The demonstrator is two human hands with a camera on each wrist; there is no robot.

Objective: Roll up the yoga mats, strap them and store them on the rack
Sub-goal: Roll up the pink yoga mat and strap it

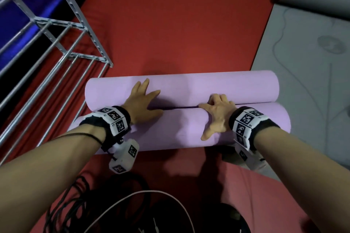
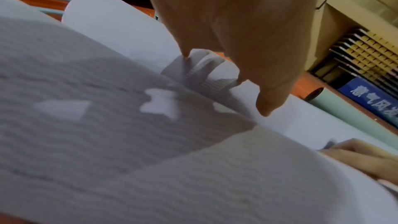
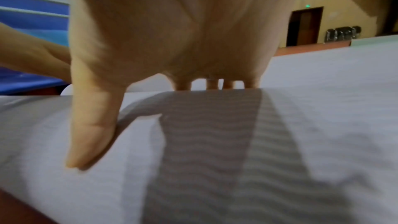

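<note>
Purple yoga mat (image 1: pixel 189 89) lay on the red floor (image 1: pixel 180 21), curled into two parallel rolls lying against each other: a far roll and a near roll (image 1: pixel 181 128), with a dark seam between them. Whether the two rolls were one mat or two could not be told.

Left hand (image 1: pixel 142 100) lay flat across the seam, palm on the near roll, fingers (image 1: pixel 144 84) straight and spread onto the far roll. Left wrist view showed the fingertips (image 2: pixel 267 106) pressing the mat surface, no pinch.

Right hand (image 1: pixel 217 113) sat on the seam further right, thumb (image 1: pixel 207 133) splayed back onto the near roll, the other fingers bent at the knuckles with tips down in the gap. Right wrist view showed the thumb (image 3: pixel 90 134) flat on the ribbed mat (image 3: pixel 280 134) and four fingertips going over the crest; what they were touching beyond it was hidden.

Both wrists carried bands with black-and-white markers (image 1: pixel 113 119).

Grey metal rack (image 1: pixel 62 30) stood left of the mat, its near corner just beside the far roll's left end. Grey mat (image 1: pixel 303 62) lay mostly flat on the right, far end partly rolled. Black and white cables (image 1: pixel 132 200) lay on the floor close to the person.
</note>
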